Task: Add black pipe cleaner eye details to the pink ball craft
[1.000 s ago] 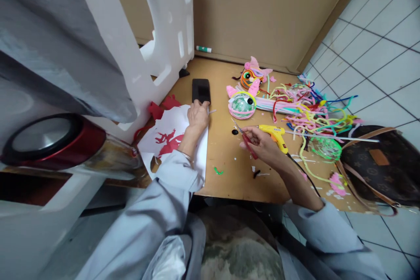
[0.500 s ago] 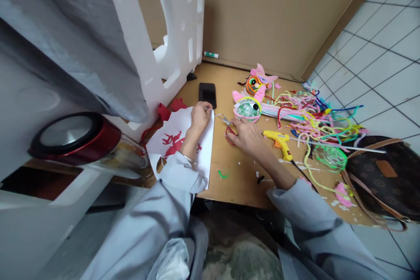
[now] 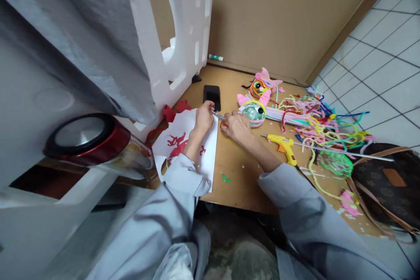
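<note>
My right hand (image 3: pixel 238 127) is closed on a pair of scissors (image 3: pixel 223 126) with red handles, its metal blades pointing left. My left hand (image 3: pixel 204 116) is closed near the blade tips, over the top right of a white sheet of paper (image 3: pixel 208 166); what its fingers pinch is too small to make out. Red cut-out shapes (image 3: pixel 177 149) lie on the sheet. Just right of my right hand sits a green and pink ball-shaped craft figure (image 3: pixel 253 113), and a yellow glue gun (image 3: pixel 286 146) lies beyond my right forearm.
A black phone (image 3: pixel 211 97) lies behind my left hand. Tangled pipe cleaners (image 3: pixel 318 122), another craft figure (image 3: pixel 261 87) and a brown handbag (image 3: pixel 387 183) are at the right. A red-lidded jar (image 3: pixel 88 140) and a white plastic frame (image 3: pixel 193 30) stand at the left.
My right hand has moved left with the scissors, whose blades now reach my left hand's fingers. The whole view has shifted slightly, so things on the table appear further right.
</note>
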Demonstrator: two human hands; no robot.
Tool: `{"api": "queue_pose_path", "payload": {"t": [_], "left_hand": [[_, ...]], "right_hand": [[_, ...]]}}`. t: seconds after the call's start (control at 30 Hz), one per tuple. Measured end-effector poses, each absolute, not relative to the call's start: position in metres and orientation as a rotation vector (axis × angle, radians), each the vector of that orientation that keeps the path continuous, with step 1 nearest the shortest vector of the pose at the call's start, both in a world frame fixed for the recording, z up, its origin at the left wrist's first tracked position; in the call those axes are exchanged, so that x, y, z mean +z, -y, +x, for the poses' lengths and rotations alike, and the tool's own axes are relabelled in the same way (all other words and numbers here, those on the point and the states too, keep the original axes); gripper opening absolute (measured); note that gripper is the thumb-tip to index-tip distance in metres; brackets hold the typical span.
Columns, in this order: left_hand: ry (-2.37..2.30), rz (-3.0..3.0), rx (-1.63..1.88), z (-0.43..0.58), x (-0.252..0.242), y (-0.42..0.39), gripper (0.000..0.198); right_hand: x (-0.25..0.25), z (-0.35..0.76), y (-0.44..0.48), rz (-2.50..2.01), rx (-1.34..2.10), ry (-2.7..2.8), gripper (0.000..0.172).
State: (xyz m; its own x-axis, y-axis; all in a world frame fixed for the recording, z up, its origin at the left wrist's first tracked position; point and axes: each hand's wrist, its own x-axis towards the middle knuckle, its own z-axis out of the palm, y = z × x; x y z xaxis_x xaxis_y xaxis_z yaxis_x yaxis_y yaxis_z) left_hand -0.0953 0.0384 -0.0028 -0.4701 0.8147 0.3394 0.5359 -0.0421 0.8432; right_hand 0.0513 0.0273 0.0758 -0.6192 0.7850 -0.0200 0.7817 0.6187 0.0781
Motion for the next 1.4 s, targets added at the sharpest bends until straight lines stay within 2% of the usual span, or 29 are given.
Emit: {"api": "queue_pose_path", "payload": {"t": [0.27,0.43,0.87,1.4], "left_hand": [[-2.025,1.602,1.4,-0.096,0.006,-0.032,0.038],[-2.087,1.659,1.305,-0.096,0.01,-0.029,0.027],[-2.141,1.667,1.313,-0.097,0.014,-0.025,0.018],[-2.108,1.538,1.292,-0.102,0.021,-0.024,0.016]], "right_hand": [[0.071,0.044,-0.036,1.293,0.147,-2.799,0.032],[0.071,0.046,-0.038,1.27,0.148,-2.811,0.032],[0.071,0.05,-0.043,1.287,0.029,-2.812,0.033],[0.057,0.041,-0.043,1.286,0.056,-2.87,0.035]]}}
